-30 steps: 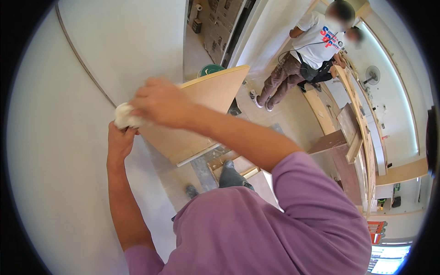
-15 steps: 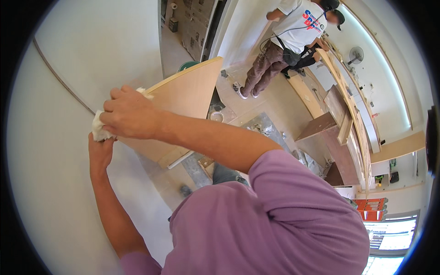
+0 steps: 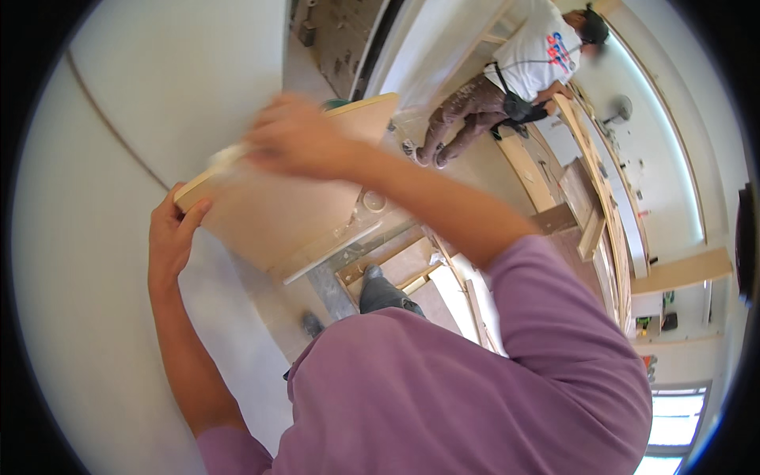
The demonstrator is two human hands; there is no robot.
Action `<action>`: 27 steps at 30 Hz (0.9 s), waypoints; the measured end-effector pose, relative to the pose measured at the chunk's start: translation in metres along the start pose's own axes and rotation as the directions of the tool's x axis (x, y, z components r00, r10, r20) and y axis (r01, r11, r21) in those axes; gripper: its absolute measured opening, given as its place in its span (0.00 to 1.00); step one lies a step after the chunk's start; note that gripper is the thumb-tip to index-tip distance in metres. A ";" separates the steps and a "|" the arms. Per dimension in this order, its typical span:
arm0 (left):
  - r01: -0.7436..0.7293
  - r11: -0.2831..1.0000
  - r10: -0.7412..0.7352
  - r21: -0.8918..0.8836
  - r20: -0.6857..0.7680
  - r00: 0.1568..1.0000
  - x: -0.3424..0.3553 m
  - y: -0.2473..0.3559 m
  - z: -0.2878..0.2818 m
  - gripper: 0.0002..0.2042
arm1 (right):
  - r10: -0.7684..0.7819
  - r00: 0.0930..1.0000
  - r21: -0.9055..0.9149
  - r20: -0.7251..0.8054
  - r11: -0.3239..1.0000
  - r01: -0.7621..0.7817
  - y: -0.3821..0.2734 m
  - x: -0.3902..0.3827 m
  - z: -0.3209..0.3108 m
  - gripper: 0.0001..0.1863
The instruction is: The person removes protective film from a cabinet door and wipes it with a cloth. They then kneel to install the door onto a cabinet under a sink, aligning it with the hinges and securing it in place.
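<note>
Since the earlier frame, right hand (image 3: 297, 138) has travelled from the near left corner of the wooden board (image 3: 277, 206) to a spot further along its top edge; motion blur over the hand. Left hand (image 3: 170, 237) unchanged in place, at the board's left corner.

Nearest: purple sleeve (image 3: 554, 332) and shirt fill the lower frame. Left hand is closed on the board's corner, fingers wrapped over the edge, thumb on the pale wall (image 3: 95, 261) side. Board is held up against the wall, tilted, its face toward the wearer. Right hand presses a whitish cloth (image 3: 226, 156) on the board's upper edge; fingers curled around it, grip blurred.

Below the board: floor with timber offcuts (image 3: 396, 265). Far: another person (image 3: 507, 79) in a white shirt, bent beside a long wooden workbench (image 3: 590, 158).
</note>
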State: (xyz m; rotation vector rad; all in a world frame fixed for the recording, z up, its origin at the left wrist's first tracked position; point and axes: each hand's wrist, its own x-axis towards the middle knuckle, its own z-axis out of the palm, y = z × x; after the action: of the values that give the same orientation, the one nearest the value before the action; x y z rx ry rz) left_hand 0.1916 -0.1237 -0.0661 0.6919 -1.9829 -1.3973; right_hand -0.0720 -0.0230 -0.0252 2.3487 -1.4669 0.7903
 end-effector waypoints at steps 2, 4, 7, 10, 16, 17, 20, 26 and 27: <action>-0.014 0.997 0.012 -0.074 -0.028 1.000 0.000 -0.015 0.003 0.11 | 0.087 0.995 -0.028 0.041 0.996 -0.086 -0.065 0.049 0.030 0.11; -0.010 0.998 0.006 -0.067 -0.052 0.999 -0.001 -0.035 -0.011 0.12 | 0.087 0.996 -0.007 0.027 0.996 -0.087 -0.066 0.048 0.026 0.12; -0.021 1.000 0.021 0.013 0.037 0.999 0.003 -0.021 -0.008 0.12 | 0.086 0.996 0.031 -0.030 0.996 -0.085 -0.014 0.006 0.014 0.12; -0.043 0.999 0.043 -0.006 0.052 0.998 0.010 -0.023 -0.007 0.12 | 0.179 0.983 -0.120 0.046 0.978 -0.173 0.062 -0.070 -0.072 0.14; -0.013 0.989 0.004 0.150 0.065 0.998 0.001 -0.018 -0.013 0.12 | 0.074 0.997 0.064 0.008 0.995 -0.074 0.054 -0.046 -0.007 0.14; -0.039 0.994 0.035 0.107 0.040 0.999 0.001 -0.023 -0.010 0.13 | 0.087 0.992 0.185 -0.095 0.980 -0.068 0.022 -0.017 0.039 0.14; -0.161 0.981 0.164 0.111 -0.016 0.986 0.007 -0.042 -0.003 0.16 | 0.120 0.992 -0.023 0.028 0.993 -0.120 -0.067 0.049 0.032 0.14; -0.006 1.000 0.005 0.021 0.056 0.998 -0.001 -0.021 -0.003 0.13 | 0.167 0.986 0.040 -0.026 0.985 -0.166 0.035 -0.046 -0.023 0.14; -0.019 1.000 0.019 0.005 0.060 0.998 0.001 -0.023 -0.002 0.13 | 0.148 0.989 -0.046 -0.030 0.988 -0.149 0.060 -0.072 -0.057 0.14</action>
State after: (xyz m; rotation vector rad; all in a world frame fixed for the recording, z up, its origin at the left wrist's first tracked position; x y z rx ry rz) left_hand 0.1946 -0.1326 -0.0870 0.6389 -2.0350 -1.4179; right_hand -0.1674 0.0308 -0.0240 2.2058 -1.6456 0.8094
